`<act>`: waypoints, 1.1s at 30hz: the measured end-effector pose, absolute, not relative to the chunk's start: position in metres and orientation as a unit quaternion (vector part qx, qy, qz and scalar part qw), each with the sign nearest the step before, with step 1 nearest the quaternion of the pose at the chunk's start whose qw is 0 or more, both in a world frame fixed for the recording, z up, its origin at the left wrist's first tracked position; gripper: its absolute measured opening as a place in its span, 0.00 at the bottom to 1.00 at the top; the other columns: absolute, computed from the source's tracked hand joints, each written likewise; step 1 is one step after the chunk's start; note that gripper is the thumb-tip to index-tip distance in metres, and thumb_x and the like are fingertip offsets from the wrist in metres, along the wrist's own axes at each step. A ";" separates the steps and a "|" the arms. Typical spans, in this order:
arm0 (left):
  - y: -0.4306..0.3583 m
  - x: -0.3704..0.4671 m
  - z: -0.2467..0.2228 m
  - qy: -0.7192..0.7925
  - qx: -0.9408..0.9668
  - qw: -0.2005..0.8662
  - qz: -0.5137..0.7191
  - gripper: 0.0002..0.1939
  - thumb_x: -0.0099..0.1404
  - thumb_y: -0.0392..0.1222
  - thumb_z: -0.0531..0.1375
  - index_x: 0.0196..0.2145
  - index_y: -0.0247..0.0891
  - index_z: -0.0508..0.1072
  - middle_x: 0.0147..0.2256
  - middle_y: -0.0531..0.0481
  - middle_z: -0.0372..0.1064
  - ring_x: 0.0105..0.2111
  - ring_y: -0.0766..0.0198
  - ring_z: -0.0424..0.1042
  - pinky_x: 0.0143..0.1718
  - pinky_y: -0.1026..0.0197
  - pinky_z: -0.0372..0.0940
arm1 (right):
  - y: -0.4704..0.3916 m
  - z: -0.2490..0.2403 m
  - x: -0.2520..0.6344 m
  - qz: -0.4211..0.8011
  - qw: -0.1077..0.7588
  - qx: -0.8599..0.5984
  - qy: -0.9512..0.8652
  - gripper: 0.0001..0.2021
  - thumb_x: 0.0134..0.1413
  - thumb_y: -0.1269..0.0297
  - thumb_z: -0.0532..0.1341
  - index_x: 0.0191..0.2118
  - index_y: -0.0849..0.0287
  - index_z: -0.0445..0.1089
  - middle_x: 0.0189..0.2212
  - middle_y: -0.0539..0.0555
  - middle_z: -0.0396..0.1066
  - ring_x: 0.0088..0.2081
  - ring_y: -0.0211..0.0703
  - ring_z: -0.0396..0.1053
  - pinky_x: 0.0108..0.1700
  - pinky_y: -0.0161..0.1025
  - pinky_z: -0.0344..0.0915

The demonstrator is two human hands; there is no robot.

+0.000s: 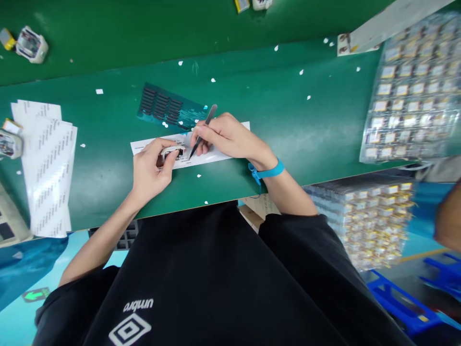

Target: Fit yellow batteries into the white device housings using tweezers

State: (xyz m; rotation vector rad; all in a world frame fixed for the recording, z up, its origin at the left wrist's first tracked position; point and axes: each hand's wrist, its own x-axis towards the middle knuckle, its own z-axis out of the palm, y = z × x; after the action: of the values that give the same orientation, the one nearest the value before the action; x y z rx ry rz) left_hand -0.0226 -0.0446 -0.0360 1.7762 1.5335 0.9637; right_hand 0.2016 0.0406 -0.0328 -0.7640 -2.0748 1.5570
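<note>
A small white-shelled electronic device with dark insides is pinched between the thumb and fingers of my left hand. Dark tweezers sit in the closed fingers of my right hand, tips pointing down at a white printed sticker sheet. The tips are just right of the device; whether they grip anything is too small to tell. Both hands are over this sheet. Just beyond it lies a bluish clear sheet carrying rows of small black strips.
Printed white sheets are piled at the left, near another open device. Further devices with yellow batteries stand at the back. Clear trays of parts fill the right side, below a metal bracket. White dots litter the green table.
</note>
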 end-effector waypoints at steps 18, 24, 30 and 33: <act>-0.027 -0.011 0.014 0.472 0.525 0.624 0.333 0.20 0.58 0.40 0.75 0.48 0.39 0.80 0.39 0.49 0.83 0.38 0.55 0.84 0.45 0.54 0.82 | 0.019 -0.012 0.190 0.618 0.325 -0.394 -0.598 0.26 0.70 0.35 0.50 0.42 0.55 0.66 0.29 0.50 0.82 0.24 0.36 0.77 0.25 0.32 0.75; -0.029 -0.002 0.014 0.473 0.509 0.628 0.350 0.21 0.59 0.37 0.75 0.50 0.38 0.80 0.42 0.48 0.83 0.41 0.55 0.84 0.48 0.53 0.82 | 0.020 -0.010 0.190 0.616 0.372 -0.394 -0.571 0.25 0.69 0.36 0.55 0.38 0.55 0.65 0.25 0.47 0.79 0.22 0.33 0.75 0.24 0.28 0.72; -0.026 0.001 0.018 0.472 0.492 0.637 0.361 0.22 0.58 0.35 0.76 0.50 0.35 0.81 0.42 0.48 0.83 0.40 0.55 0.85 0.48 0.56 0.82 | 0.020 -0.004 0.189 0.632 0.428 -0.360 -0.536 0.20 0.70 0.42 0.59 0.36 0.55 0.66 0.22 0.44 0.77 0.20 0.33 0.75 0.20 0.27 0.72; -0.026 0.001 0.018 0.467 0.489 0.641 0.363 0.22 0.57 0.33 0.75 0.50 0.35 0.81 0.41 0.49 0.83 0.40 0.56 0.85 0.47 0.58 0.82 | 0.020 -0.005 0.189 0.629 0.425 -0.369 -0.536 0.21 0.69 0.41 0.59 0.35 0.54 0.65 0.22 0.44 0.77 0.19 0.34 0.75 0.20 0.28 0.72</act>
State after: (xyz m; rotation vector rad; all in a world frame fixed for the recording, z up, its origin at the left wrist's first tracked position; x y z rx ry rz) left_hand 0.0009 -0.0260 0.0182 1.1141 1.0651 0.8266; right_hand 0.1887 0.0202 -0.0048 -0.9236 -1.3400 1.5740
